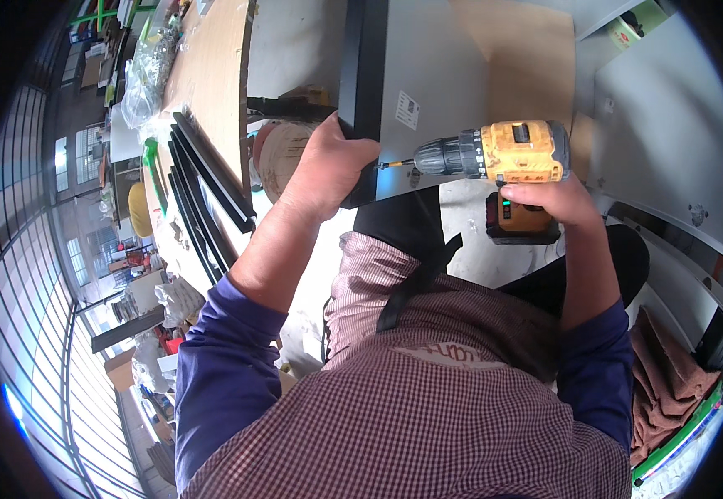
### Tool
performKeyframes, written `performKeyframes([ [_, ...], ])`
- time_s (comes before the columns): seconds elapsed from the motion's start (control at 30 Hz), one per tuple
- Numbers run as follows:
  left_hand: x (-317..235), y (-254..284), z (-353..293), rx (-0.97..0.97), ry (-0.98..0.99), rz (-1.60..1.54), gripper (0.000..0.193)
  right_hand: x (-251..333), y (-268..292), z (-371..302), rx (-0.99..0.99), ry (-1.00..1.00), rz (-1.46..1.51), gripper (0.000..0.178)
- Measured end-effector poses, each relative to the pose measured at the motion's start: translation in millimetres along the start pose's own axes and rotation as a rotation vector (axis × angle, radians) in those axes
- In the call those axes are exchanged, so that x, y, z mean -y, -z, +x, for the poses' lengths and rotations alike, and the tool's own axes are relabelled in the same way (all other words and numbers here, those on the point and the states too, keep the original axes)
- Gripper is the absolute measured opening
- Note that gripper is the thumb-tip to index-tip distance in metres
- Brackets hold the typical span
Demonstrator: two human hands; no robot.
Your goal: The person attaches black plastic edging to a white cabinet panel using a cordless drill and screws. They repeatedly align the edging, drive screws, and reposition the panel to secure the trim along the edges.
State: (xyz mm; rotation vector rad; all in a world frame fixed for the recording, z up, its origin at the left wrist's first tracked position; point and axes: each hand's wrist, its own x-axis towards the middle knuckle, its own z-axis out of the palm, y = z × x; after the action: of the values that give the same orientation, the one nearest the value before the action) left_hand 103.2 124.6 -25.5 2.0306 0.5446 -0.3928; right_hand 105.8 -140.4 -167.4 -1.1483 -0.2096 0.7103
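Note:
A yellow and black cordless drill (494, 154) lies level in my right hand (554, 200), its fingers wrapped round the grip above the battery. The bit points left, and its tip meets the inner side of a long black bar (363, 75) near the bar's lower end. A small bluish light glows at that tip. My left hand (334, 162) is wrapped round the same bar from the left, close to the bit. Its fingertips are hidden behind the bar. Against the bar's right side stands a grey panel (436, 100) with a white printed label (407, 110).
To the left a wooden board (212, 75) stretches away, with several black strips (191, 191) beside it. Behind my left hand is a white bucket (282, 158). A white cabinet panel (669, 125) stands at right, and a brown folded cloth (669, 387) lies low right.

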Motion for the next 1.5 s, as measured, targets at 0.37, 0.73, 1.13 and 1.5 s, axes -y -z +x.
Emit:
performKeyframes([
  [0.37,-3.4,0.5,-0.6,-0.015,0.04,0.047,0.033,7.6,6.8,4.0,0.128,-0.017,-0.029,0.056],
  [0.73,-1.6,4.9,3.9,-0.004,0.017,-0.043,0.029,2.8,17.2,14.4,0.254,0.083,-0.045,0.061],
  [1.13,9.0,7.9,3.7,-0.046,0.003,-0.021,0.024,10.0,6.6,20.3,0.106,-0.091,-0.055,0.046],
  [1.5,4.8,9.5,2.0,-0.06,0.077,0.027,0.037,3.1,10.0,23.2,0.097,-0.068,-0.036,0.04],
])
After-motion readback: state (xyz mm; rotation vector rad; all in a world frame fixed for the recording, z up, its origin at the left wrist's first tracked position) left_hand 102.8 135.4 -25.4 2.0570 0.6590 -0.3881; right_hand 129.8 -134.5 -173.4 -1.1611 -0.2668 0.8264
